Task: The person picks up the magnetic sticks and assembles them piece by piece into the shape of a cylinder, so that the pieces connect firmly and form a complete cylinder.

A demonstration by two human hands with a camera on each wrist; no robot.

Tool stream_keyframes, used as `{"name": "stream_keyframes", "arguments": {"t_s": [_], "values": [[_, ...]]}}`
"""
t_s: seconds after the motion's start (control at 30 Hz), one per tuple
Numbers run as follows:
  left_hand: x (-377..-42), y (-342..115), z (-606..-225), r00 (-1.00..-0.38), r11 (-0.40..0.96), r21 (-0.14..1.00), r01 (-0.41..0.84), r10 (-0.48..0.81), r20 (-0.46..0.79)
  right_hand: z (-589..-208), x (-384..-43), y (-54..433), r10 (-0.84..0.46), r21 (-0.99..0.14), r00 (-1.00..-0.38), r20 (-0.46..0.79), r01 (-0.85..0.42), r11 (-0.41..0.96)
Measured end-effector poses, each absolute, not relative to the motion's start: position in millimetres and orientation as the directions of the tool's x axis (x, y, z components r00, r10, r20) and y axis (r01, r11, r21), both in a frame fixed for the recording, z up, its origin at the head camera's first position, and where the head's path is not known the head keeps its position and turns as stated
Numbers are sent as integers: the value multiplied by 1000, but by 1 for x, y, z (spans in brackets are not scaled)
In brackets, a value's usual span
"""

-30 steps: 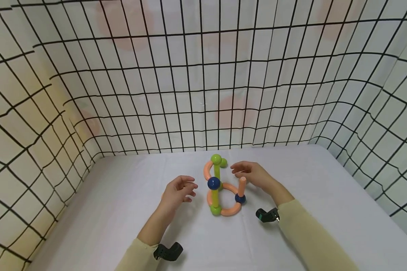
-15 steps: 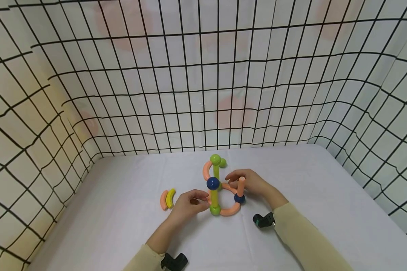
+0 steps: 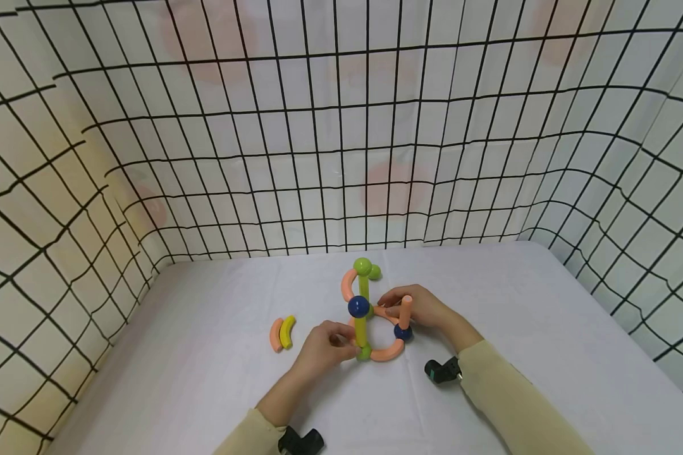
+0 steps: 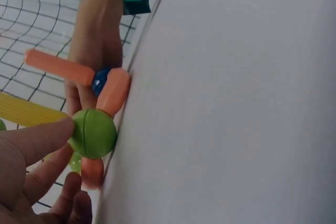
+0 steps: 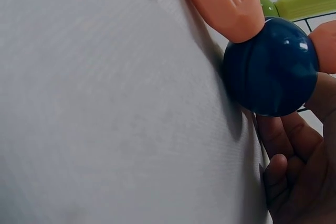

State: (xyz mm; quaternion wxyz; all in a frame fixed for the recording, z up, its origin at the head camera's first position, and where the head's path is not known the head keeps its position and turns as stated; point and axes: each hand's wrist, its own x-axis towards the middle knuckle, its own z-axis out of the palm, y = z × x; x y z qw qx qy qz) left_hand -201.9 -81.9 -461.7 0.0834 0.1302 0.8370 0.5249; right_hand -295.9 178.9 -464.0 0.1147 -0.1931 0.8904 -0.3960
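A magnetic ball-and-stick construction stands on the white table. Its base is a ring of curved orange sticks (image 3: 387, 354) joined by balls. My left hand (image 3: 324, 347) pinches the low green ball (image 4: 93, 134), thumb on its near side; a yellow stick (image 3: 361, 333) rises from it to a dark blue ball (image 3: 358, 306). Behind the upright orange stick (image 3: 406, 313) and its blue ball (image 5: 273, 66), my right hand (image 3: 424, 308) grips the ring's back curve with thumb and index finger. The right thumb is partly hidden. At the back, a green stick (image 3: 364, 287) carries a green ball (image 3: 362, 266).
Two loose curved sticks, one orange (image 3: 276, 335) and one yellow (image 3: 286, 332), lie side by side left of my left hand. A black-lined grid wall (image 3: 341, 126) encloses the back and sides of the table (image 3: 205, 392). Each wrist wears a black camera (image 3: 443, 370).
My left hand has moved right and down from beside the construction onto its low green ball, uncovering the two loose sticks. The right hand has shifted slightly left and down onto the ring.
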Motion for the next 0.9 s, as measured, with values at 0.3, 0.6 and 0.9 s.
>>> {"name": "stream_keyframes", "arguments": {"t_s": [0.3, 0.6, 0.9], "values": [[-200, -75, -464, -962, 460, 880, 120, 272, -11, -463, -295, 179, -434, -746, -899, -50, -255, 615], [-202, -74, -462, -961, 469, 873, 130, 277, -6, -460, -293, 179, -405, -733, -912, -61, -235, 638], [-211, -83, -459, -964, 526, 839, 142, 264, -2, -464, -288, 174, -338, -717, -941, -31, -215, 663]]}}
